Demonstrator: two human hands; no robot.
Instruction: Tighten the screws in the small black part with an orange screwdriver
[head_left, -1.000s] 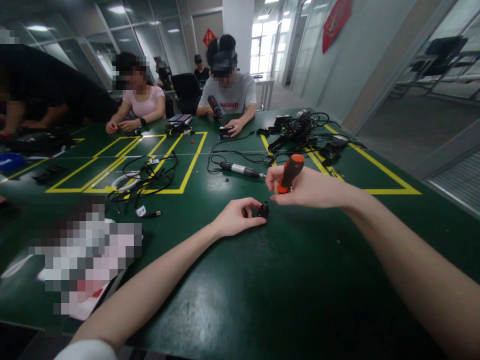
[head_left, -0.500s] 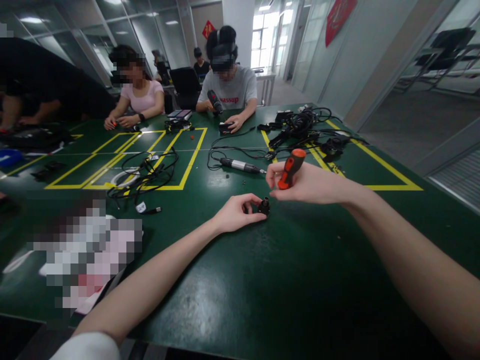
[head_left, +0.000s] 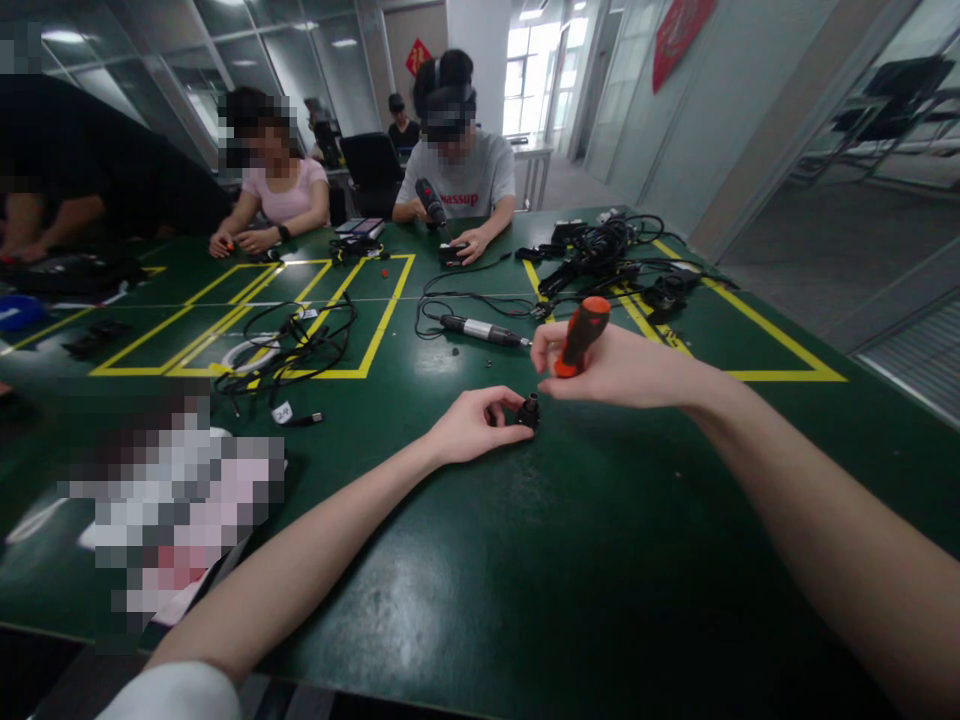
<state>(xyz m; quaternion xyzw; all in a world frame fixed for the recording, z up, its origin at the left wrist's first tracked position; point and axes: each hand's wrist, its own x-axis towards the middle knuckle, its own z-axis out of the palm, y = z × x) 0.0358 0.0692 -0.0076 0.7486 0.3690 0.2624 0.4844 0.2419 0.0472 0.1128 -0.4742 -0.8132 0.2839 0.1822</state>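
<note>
My left hand pinches a small black part at the table top, its fingers and thumb closed round the sides. A short metal piece stands up from the top of that part; its exact kind is too small to make out. Just to the right and above, my right hand is closed round a screwdriver with an orange and black handle. The handle's butt points up, and the fingers hide the shaft and tip. Behind the hands lies a silver and black electric screwdriver with a cord.
Cables in a loose coil lie at left, and a larger black cable heap at back right. Yellow tape marks the green table. Across it, a person in grey holds a power driver. Tiny dark bits lie near my hands.
Almost nothing differs. The screwdriver handle has turned slightly in my right hand, while my left hand keeps its hold on the black part.
</note>
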